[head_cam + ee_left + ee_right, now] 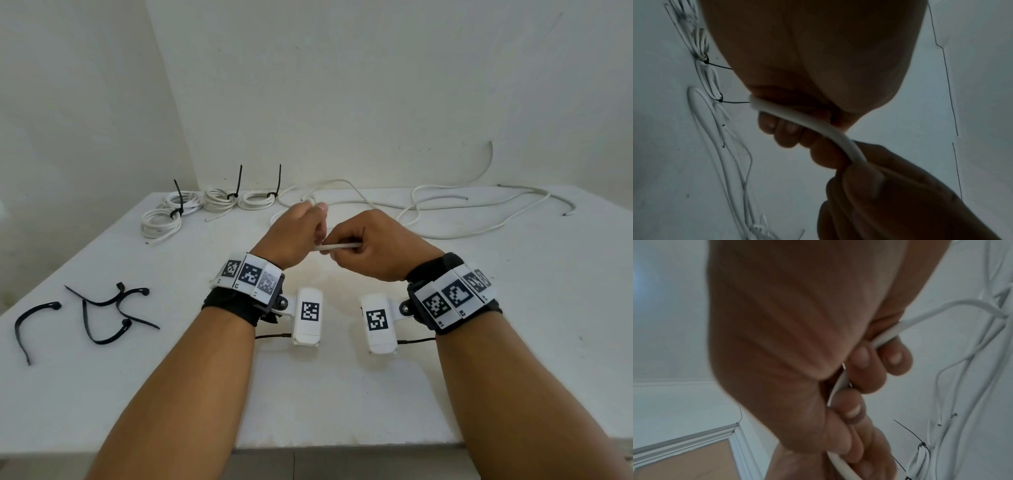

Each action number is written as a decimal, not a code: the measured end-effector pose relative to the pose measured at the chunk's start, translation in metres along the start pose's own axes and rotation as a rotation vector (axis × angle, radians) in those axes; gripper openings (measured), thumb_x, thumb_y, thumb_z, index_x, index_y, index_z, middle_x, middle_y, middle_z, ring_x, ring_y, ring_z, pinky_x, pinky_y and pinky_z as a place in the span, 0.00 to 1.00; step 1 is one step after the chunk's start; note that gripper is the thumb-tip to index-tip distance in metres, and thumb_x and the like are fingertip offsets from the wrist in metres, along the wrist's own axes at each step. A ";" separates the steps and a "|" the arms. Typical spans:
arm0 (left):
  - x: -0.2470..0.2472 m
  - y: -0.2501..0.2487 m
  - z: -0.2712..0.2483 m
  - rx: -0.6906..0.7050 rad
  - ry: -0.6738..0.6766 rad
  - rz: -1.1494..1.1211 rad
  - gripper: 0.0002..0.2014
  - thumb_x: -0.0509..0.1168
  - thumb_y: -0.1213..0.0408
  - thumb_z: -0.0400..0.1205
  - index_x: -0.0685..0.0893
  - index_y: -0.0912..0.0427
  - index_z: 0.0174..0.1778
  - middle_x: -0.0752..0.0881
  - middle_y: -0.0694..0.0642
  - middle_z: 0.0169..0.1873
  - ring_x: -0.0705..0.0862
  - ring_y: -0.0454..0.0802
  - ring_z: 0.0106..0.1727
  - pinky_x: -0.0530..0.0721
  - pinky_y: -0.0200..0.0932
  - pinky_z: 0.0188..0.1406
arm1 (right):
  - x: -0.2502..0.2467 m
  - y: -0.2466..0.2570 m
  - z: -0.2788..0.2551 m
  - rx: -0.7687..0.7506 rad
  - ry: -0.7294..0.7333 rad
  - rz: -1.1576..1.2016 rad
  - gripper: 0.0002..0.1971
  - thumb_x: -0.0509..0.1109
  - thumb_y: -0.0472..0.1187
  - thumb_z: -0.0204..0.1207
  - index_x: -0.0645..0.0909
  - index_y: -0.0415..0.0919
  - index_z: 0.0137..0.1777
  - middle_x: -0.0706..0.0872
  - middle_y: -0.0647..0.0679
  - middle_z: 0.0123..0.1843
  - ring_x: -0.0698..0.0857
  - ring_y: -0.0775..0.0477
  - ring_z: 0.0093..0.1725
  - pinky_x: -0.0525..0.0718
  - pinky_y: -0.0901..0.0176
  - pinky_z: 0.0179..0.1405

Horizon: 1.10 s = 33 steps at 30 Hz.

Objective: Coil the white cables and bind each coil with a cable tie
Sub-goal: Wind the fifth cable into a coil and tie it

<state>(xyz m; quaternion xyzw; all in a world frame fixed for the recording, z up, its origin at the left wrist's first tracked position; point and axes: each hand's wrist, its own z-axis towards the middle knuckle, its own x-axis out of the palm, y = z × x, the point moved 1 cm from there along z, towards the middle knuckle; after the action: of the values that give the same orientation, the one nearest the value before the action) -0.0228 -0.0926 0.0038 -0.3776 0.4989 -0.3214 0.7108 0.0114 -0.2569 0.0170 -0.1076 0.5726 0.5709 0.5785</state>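
Holding one white cable (337, 246) between them above the middle of the white bench (513, 308), both hands are raised close together, knuckles nearly touching. The left hand (291, 236) has its fingers curled round the cable, a grip closed on it, and the left wrist view shows the cable (807, 120) bending out from under those fingers (785, 129) toward the other hand. The right hand (373, 246) likewise grips the same cable; in the right wrist view its fingers (894, 360) wrap a stretch of cable (885, 335) that runs off toward the loose lengths on the bench. Those loose white cables (479, 212) sprawl uncoiled along the far right of the bench. At the far left lie four finished coils (161, 222), each bound with a black cable tie (238, 181) whose tail sticks up. Spare black cable ties (113, 311) lie scattered near the left front edge, well apart from the hands.
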 end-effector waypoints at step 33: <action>0.011 -0.016 -0.013 0.188 0.494 -1.234 0.17 0.52 0.49 0.84 0.68 0.55 0.34 0.60 0.50 0.22 0.65 0.46 0.25 0.64 0.38 0.28 | 0.003 -0.033 0.009 0.039 -0.253 0.054 0.21 0.62 0.44 0.86 0.77 0.47 0.28 0.75 0.60 0.20 0.73 0.58 0.23 0.69 0.73 0.27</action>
<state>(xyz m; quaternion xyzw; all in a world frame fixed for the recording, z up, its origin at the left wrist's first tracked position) -0.0330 -0.1129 0.0094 -0.4456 0.3096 -0.7879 0.2912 0.0411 -0.2585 -0.0001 -0.0081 0.5086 0.5842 0.6325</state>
